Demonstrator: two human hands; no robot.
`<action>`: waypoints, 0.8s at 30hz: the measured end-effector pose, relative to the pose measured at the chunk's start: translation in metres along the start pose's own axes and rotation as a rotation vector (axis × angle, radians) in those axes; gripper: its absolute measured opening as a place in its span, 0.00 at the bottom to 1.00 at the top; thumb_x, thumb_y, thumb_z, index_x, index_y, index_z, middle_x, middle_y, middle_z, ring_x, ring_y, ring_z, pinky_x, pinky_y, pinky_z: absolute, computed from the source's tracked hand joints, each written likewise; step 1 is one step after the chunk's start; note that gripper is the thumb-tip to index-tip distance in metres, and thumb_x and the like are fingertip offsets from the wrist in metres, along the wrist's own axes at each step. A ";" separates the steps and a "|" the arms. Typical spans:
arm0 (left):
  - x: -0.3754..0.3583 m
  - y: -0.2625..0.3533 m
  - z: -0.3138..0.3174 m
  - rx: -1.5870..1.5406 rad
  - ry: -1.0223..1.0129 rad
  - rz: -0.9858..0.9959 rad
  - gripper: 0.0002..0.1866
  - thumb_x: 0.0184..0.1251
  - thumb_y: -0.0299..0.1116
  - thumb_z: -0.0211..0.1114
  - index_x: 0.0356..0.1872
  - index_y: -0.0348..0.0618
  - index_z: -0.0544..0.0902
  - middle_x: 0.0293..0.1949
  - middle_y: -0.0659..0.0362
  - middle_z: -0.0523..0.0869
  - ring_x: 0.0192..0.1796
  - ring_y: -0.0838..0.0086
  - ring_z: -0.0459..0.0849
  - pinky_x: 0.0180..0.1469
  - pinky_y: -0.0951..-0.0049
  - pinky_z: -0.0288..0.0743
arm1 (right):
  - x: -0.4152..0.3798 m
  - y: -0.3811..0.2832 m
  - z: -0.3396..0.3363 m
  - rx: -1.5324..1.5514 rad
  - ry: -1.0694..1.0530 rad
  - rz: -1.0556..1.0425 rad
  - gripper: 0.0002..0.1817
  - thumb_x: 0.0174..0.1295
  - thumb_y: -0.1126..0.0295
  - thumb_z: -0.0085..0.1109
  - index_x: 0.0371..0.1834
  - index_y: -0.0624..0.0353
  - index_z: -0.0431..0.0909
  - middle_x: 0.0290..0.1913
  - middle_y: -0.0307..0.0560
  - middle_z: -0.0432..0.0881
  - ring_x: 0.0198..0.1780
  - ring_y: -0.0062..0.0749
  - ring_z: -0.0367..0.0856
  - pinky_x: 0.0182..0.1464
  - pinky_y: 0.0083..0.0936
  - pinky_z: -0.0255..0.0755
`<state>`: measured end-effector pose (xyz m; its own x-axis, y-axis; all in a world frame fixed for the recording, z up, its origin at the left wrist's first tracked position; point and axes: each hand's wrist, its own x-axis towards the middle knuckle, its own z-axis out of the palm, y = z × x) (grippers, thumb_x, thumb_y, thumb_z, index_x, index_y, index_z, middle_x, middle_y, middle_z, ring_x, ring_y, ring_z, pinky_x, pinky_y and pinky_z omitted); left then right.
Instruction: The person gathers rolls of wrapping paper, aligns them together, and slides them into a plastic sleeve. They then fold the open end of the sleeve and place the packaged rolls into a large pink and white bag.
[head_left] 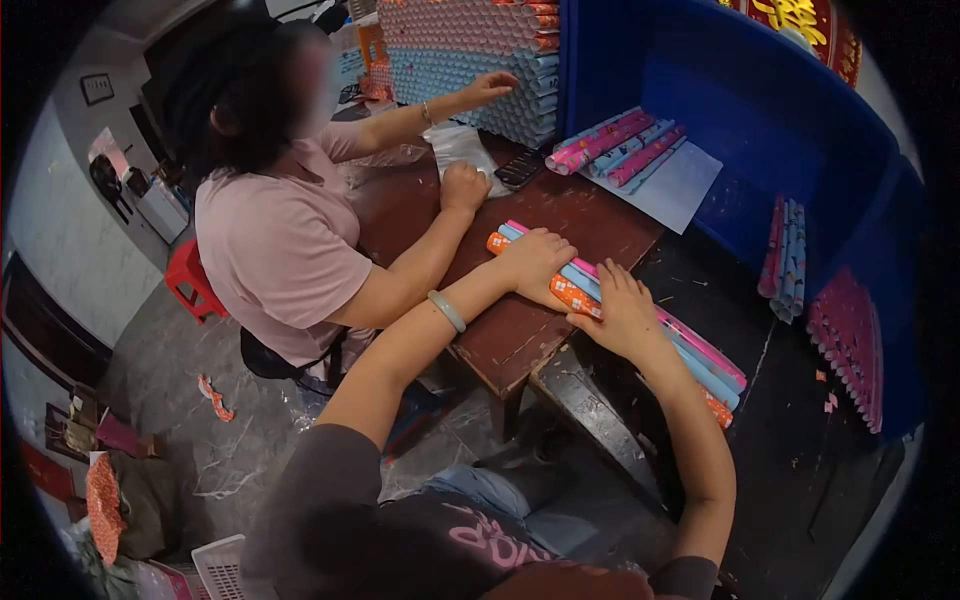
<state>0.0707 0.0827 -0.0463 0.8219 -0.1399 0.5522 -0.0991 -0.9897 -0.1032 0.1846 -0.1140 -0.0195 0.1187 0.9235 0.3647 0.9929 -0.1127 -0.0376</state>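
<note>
Head view: left of the brown table, a co-worker is seated. Below it, pink shirt lettering cannot be made out. Across its right edge, coloured rolls are held under the half-curled left hand and flatter right hand. Beyond it, past a blue bin, gold characters are cut off.

Two hands, one co-worker, one red stool
</note>
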 end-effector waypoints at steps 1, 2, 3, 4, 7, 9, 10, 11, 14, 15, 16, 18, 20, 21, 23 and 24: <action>0.000 0.001 -0.001 -0.025 -0.028 -0.013 0.42 0.33 0.66 0.73 0.40 0.36 0.78 0.36 0.50 0.83 0.40 0.58 0.81 0.45 0.62 0.71 | 0.003 0.000 0.003 -0.016 -0.011 -0.008 0.49 0.50 0.44 0.69 0.67 0.69 0.62 0.63 0.59 0.70 0.65 0.50 0.69 0.64 0.49 0.63; 0.001 0.001 -0.004 -0.045 -0.055 -0.022 0.42 0.32 0.63 0.74 0.41 0.35 0.78 0.36 0.50 0.82 0.40 0.57 0.81 0.44 0.62 0.72 | 0.008 -0.001 0.007 0.012 -0.112 0.047 0.51 0.49 0.41 0.69 0.67 0.68 0.62 0.63 0.58 0.71 0.64 0.50 0.70 0.63 0.50 0.63; 0.002 -0.001 -0.002 -0.045 -0.042 -0.026 0.42 0.32 0.63 0.74 0.41 0.35 0.78 0.36 0.50 0.82 0.40 0.57 0.81 0.44 0.62 0.72 | 0.014 -0.004 0.006 0.044 -0.209 0.105 0.53 0.47 0.39 0.69 0.68 0.68 0.61 0.63 0.58 0.71 0.64 0.50 0.70 0.63 0.51 0.63; 0.001 -0.002 0.001 -0.024 -0.036 -0.021 0.41 0.32 0.65 0.73 0.39 0.36 0.78 0.36 0.50 0.83 0.40 0.58 0.81 0.45 0.62 0.72 | 0.019 -0.005 0.007 0.050 -0.207 0.109 0.56 0.43 0.36 0.70 0.68 0.67 0.61 0.62 0.57 0.71 0.63 0.50 0.71 0.62 0.49 0.65; 0.000 -0.004 0.002 -0.011 -0.036 -0.010 0.40 0.32 0.67 0.71 0.37 0.38 0.79 0.36 0.51 0.83 0.40 0.59 0.82 0.46 0.63 0.72 | 0.030 -0.003 0.012 0.056 -0.151 0.083 0.58 0.39 0.34 0.70 0.66 0.67 0.63 0.59 0.56 0.74 0.60 0.49 0.74 0.60 0.46 0.67; 0.001 -0.006 0.002 -0.017 -0.032 -0.006 0.40 0.32 0.66 0.71 0.37 0.38 0.79 0.36 0.51 0.83 0.40 0.59 0.82 0.46 0.63 0.72 | 0.035 -0.004 0.011 0.042 -0.185 0.072 0.57 0.40 0.34 0.70 0.65 0.67 0.65 0.57 0.58 0.76 0.58 0.50 0.75 0.58 0.45 0.69; 0.001 -0.006 0.002 -0.007 -0.048 -0.009 0.39 0.33 0.66 0.71 0.37 0.38 0.79 0.36 0.51 0.83 0.40 0.59 0.82 0.46 0.63 0.72 | 0.035 -0.005 0.011 0.030 -0.227 0.063 0.56 0.40 0.34 0.70 0.64 0.68 0.66 0.55 0.59 0.77 0.56 0.51 0.77 0.56 0.43 0.71; 0.000 -0.006 0.002 0.001 -0.063 -0.013 0.39 0.34 0.65 0.71 0.37 0.38 0.79 0.36 0.50 0.83 0.41 0.59 0.82 0.47 0.63 0.72 | 0.033 -0.005 0.012 0.026 -0.225 0.060 0.56 0.40 0.34 0.70 0.64 0.68 0.66 0.55 0.59 0.77 0.56 0.51 0.77 0.56 0.43 0.71; 0.000 -0.003 -0.004 -0.031 -0.161 -0.046 0.42 0.33 0.63 0.74 0.44 0.36 0.78 0.39 0.50 0.83 0.44 0.57 0.81 0.48 0.63 0.71 | 0.027 -0.002 0.019 0.054 -0.087 0.015 0.53 0.43 0.34 0.68 0.63 0.67 0.68 0.53 0.59 0.79 0.54 0.51 0.79 0.56 0.43 0.71; -0.001 -0.006 -0.004 -0.030 -0.160 -0.045 0.42 0.33 0.63 0.74 0.44 0.36 0.78 0.39 0.50 0.83 0.44 0.57 0.81 0.48 0.63 0.71 | 0.027 -0.002 0.020 0.049 -0.076 0.015 0.51 0.45 0.35 0.67 0.63 0.66 0.68 0.53 0.58 0.79 0.54 0.51 0.79 0.56 0.42 0.72; -0.004 -0.009 -0.005 -0.063 -0.130 -0.005 0.40 0.37 0.64 0.72 0.43 0.37 0.79 0.39 0.50 0.83 0.43 0.57 0.82 0.47 0.63 0.72 | 0.026 -0.002 0.022 0.048 -0.064 0.017 0.48 0.47 0.36 0.66 0.63 0.65 0.68 0.53 0.58 0.79 0.53 0.51 0.79 0.55 0.42 0.72; -0.012 -0.016 -0.011 -0.094 -0.106 0.042 0.39 0.41 0.65 0.71 0.43 0.37 0.79 0.38 0.50 0.83 0.43 0.57 0.82 0.47 0.62 0.72 | 0.025 -0.003 0.026 0.037 -0.056 0.023 0.46 0.49 0.38 0.66 0.63 0.64 0.69 0.52 0.57 0.80 0.53 0.51 0.80 0.55 0.42 0.72; -0.024 -0.023 -0.023 -0.072 -0.091 0.008 0.40 0.44 0.67 0.69 0.46 0.37 0.79 0.40 0.50 0.83 0.43 0.57 0.82 0.46 0.61 0.73 | 0.027 -0.003 0.025 0.023 -0.046 0.026 0.43 0.52 0.40 0.65 0.62 0.63 0.69 0.52 0.57 0.80 0.52 0.50 0.80 0.54 0.42 0.73; -0.027 -0.027 -0.027 -0.034 -0.116 -0.002 0.40 0.45 0.66 0.71 0.47 0.38 0.78 0.41 0.50 0.83 0.46 0.56 0.81 0.49 0.61 0.73 | 0.027 -0.004 0.023 0.007 -0.056 0.017 0.41 0.53 0.42 0.65 0.61 0.62 0.70 0.50 0.55 0.80 0.51 0.48 0.80 0.53 0.42 0.73; -0.031 -0.031 -0.030 -0.026 -0.181 -0.048 0.40 0.45 0.66 0.71 0.46 0.38 0.79 0.40 0.50 0.83 0.45 0.56 0.82 0.48 0.61 0.73 | 0.027 -0.006 0.022 -0.003 -0.063 0.004 0.38 0.55 0.44 0.64 0.61 0.62 0.70 0.49 0.53 0.81 0.50 0.46 0.81 0.51 0.41 0.73; -0.033 -0.033 -0.030 -0.020 -0.243 -0.093 0.39 0.44 0.66 0.71 0.45 0.38 0.79 0.39 0.50 0.83 0.44 0.56 0.82 0.47 0.61 0.74 | 0.028 -0.007 0.023 -0.009 -0.060 -0.004 0.37 0.54 0.45 0.65 0.59 0.61 0.71 0.47 0.52 0.82 0.49 0.45 0.82 0.50 0.40 0.74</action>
<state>0.0298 0.1186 -0.0359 0.9383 -0.0397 0.3436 -0.0262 -0.9987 -0.0437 0.1811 -0.0790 -0.0301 0.1150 0.9443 0.3084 0.9933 -0.1118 -0.0282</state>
